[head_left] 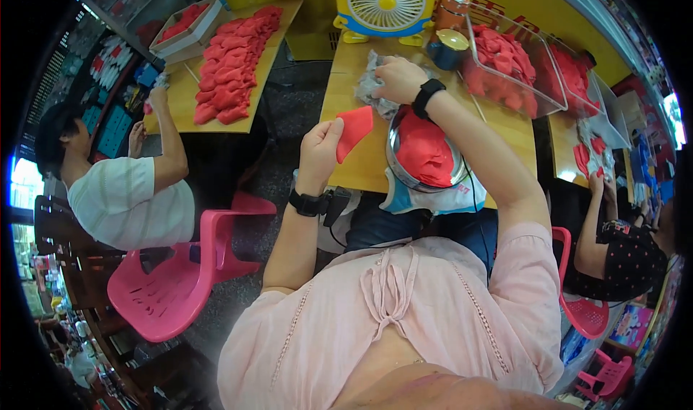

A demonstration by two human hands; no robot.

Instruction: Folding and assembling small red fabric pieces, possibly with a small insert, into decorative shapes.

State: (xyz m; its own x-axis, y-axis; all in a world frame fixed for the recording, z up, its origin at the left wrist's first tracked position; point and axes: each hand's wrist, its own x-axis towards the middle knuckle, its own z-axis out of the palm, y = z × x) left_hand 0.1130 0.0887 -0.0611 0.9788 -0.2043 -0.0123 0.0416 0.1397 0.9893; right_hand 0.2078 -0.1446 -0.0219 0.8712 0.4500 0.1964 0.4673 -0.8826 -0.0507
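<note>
My left hand (318,152) pinches a small flat red fabric piece (354,130) between thumb and fingers, held up over the front edge of the table. Farther away, my right hand (401,82) has its fingers in a loose heap of grey-white fluffy stuffing (369,85) lying on the tabletop. Its fingertips are partly hidden in the fluff. Under my right forearm is a round metal bowl (392,152) with red fabric pieces (424,149) in it. The bowl rests at the table's edge above a white and blue cloth or bag (401,200) on my lap.
A yellow fan (387,4), an orange flask (452,9) and a dark mug (446,51) stand at the back. Clear bins (552,101) of red pieces are at right. Another person (130,190) works at left, beside stuffed red pieces (229,67); one more (613,255) sits right.
</note>
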